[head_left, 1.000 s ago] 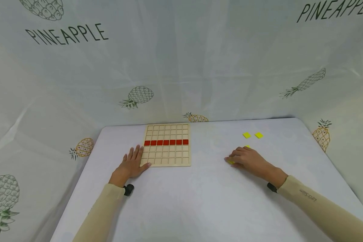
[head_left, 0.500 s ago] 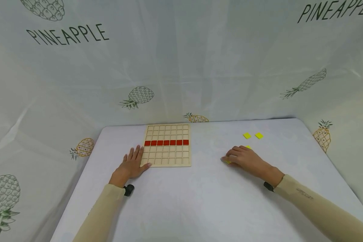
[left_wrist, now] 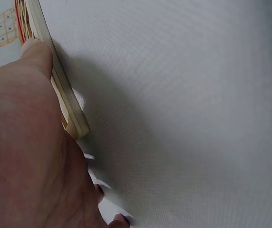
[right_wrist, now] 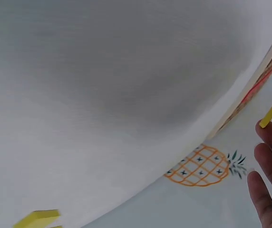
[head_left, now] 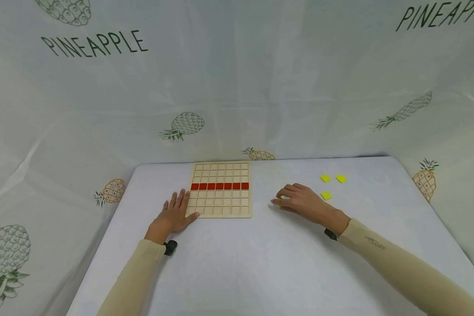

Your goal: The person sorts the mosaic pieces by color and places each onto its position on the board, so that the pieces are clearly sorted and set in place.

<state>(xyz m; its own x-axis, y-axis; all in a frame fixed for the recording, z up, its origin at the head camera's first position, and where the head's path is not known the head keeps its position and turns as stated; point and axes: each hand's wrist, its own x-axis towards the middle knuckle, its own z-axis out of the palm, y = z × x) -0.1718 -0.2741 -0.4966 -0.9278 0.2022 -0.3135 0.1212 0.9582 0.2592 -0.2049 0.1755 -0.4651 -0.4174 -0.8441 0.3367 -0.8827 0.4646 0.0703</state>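
Observation:
A pale wooden grid board (head_left: pixel 219 210) lies toward the back left of the table, with a full row of red square tiles (head_left: pixel 220 186) across its middle. My left hand (head_left: pixel 171 218) rests at the board's lower left corner, fingers straight along the left side and thumb on the near edge; the left wrist view shows the thumb on the board's rim (left_wrist: pixel 62 85). Between thumb and forefinger my right hand (head_left: pixel 303 202) pinches a yellow square tile (right_wrist: pixel 269 114), right of the board and apart from it. In the head view the fingers mostly hide this tile.
Three yellow tiles lie on the table's right side: two at the back, a left one (head_left: pixel 325 178) and a right one (head_left: pixel 341 178), and one nearer (head_left: pixel 326 195). A pineapple-print cloth (head_left: pixel 237 87) rises behind the white table (head_left: pixel 253 263).
My right hand has moved left toward the board with the yellow tile, uncovering the nearer loose tile. The left hand has stayed at the board's corner. The head view has shifted slightly.

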